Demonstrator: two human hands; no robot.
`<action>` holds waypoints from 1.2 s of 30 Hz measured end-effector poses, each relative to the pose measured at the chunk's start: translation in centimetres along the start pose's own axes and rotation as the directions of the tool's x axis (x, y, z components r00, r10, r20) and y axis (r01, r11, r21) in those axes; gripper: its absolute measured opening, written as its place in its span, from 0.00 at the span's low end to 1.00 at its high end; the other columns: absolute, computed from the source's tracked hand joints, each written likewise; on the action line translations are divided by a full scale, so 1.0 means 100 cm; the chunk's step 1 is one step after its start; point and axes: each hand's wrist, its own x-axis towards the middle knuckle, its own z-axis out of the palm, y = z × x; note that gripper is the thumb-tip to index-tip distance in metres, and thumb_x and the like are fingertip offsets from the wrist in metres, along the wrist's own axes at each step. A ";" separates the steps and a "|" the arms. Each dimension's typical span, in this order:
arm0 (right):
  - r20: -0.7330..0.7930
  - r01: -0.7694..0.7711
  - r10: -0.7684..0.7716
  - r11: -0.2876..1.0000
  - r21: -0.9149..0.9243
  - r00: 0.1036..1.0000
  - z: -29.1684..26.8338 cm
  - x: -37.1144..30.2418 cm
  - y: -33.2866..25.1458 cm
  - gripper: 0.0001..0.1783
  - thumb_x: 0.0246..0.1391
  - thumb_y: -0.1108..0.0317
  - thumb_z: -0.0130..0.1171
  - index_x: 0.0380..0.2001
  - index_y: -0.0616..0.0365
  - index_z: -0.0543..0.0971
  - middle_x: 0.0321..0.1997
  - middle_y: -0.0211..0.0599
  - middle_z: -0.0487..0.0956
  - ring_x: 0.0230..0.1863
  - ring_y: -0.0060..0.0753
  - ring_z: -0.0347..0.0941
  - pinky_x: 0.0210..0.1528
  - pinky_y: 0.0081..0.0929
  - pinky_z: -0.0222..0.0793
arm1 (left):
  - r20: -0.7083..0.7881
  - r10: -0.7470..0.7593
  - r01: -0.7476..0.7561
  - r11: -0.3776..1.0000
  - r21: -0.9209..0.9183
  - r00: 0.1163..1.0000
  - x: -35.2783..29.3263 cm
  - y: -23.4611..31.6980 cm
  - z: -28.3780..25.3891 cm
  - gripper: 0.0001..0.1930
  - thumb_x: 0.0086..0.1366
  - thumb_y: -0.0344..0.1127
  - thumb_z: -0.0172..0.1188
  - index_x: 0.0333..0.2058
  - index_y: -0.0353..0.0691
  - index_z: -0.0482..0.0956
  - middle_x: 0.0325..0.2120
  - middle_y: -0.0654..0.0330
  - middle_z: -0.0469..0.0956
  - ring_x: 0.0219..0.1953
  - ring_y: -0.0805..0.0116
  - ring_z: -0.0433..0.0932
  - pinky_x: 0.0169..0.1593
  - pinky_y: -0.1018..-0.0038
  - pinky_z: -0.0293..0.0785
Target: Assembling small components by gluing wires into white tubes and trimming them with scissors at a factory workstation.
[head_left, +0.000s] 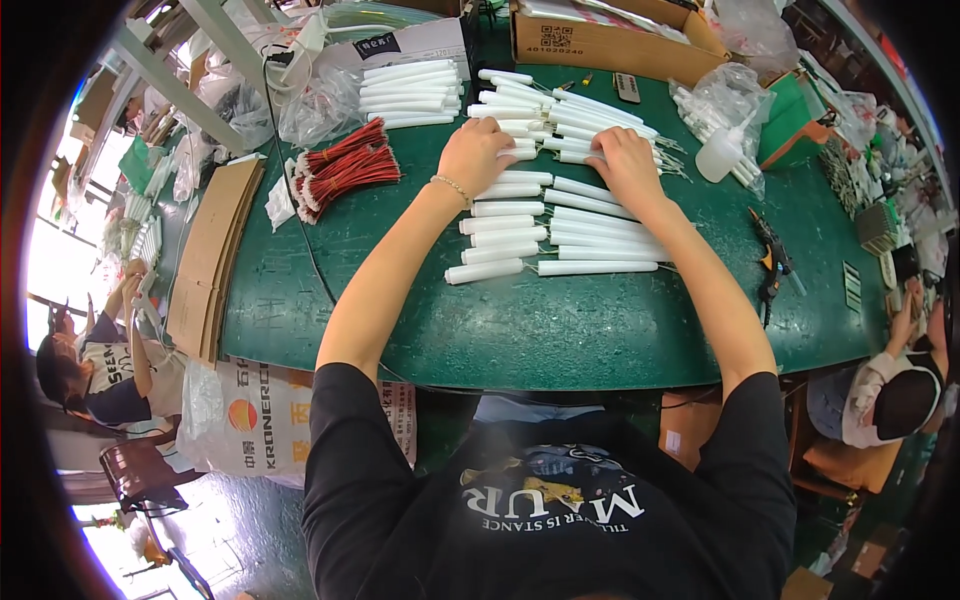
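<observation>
Two columns of white tubes lie side by side, with thin wires showing between their facing ends. My left hand (474, 158) is closed with its fingertips on the end of a short white tube (519, 154) in the left column. Opposite it, my right hand (630, 165) grips the end of a longer white tube (574, 157) in the right column, its fingers curled. Nearer to me, more short tubes (490, 270) and long tubes (598, 267) lie in rows. Fine wire ends stick out past the long tubes on the right.
On the green table (450, 340) sit a bundle of red wires (347, 168), a stack of white tubes (408, 93), a glue gun (769, 255), a white squeeze bottle (720, 155) and a cardboard box (620, 42). Flat cardboard (212, 262) lies left. Other people sit at both sides.
</observation>
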 end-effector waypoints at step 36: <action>0.278 -0.172 0.035 0.856 0.487 0.960 -0.017 -0.008 -0.006 0.10 0.53 0.64 0.52 0.35 0.60 0.73 0.35 0.40 0.74 0.38 0.37 0.69 0.42 0.29 0.64 | 0.066 0.044 -0.043 0.999 -0.016 0.997 -0.010 0.011 -0.004 0.12 0.56 0.39 0.56 0.35 0.38 0.77 0.33 0.54 0.72 0.42 0.56 0.69 0.46 0.67 0.67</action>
